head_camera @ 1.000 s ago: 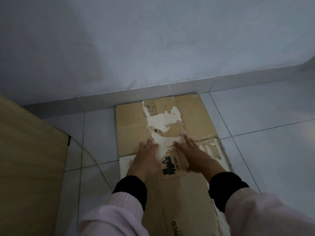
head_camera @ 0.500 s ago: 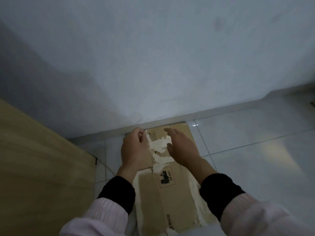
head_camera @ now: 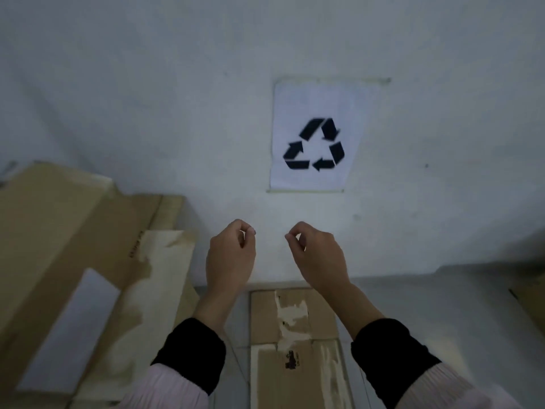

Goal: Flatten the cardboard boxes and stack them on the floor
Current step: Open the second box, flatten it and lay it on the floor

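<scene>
Far to the left of the hands, a pile of cardboard sheets [head_camera: 67, 261] leans up toward the wall [head_camera: 147, 98], tan with pale torn patches and a light rectangular opening low down; its edges are blurred, so how many sheets overlap there is hard to say.

The left hand [head_camera: 230, 258] hangs in the air in front of the wall, fingers curled loosely inward with thumb and fingertips nearly meeting — nothing is held in it. A black cuff and a pale pink sleeve [head_camera: 174, 388] cover the forearm below it.

Below and between the two hands, the flattened box [head_camera: 295, 349] lies on the tiled floor [head_camera: 442, 305], its far end near the base of the wall. White torn strips run down its middle, and a small dark printed mark sits lower on it. Neither hand touches it.

Above the hands and a little to the right, a white sheet with a black recycling sign [head_camera: 314, 144] is stuck on the wall.

The right hand [head_camera: 318, 256] mirrors the left — raised, fingers curled in, empty. At the far right edge, another brown cardboard piece [head_camera: 530, 302] shows partly.
</scene>
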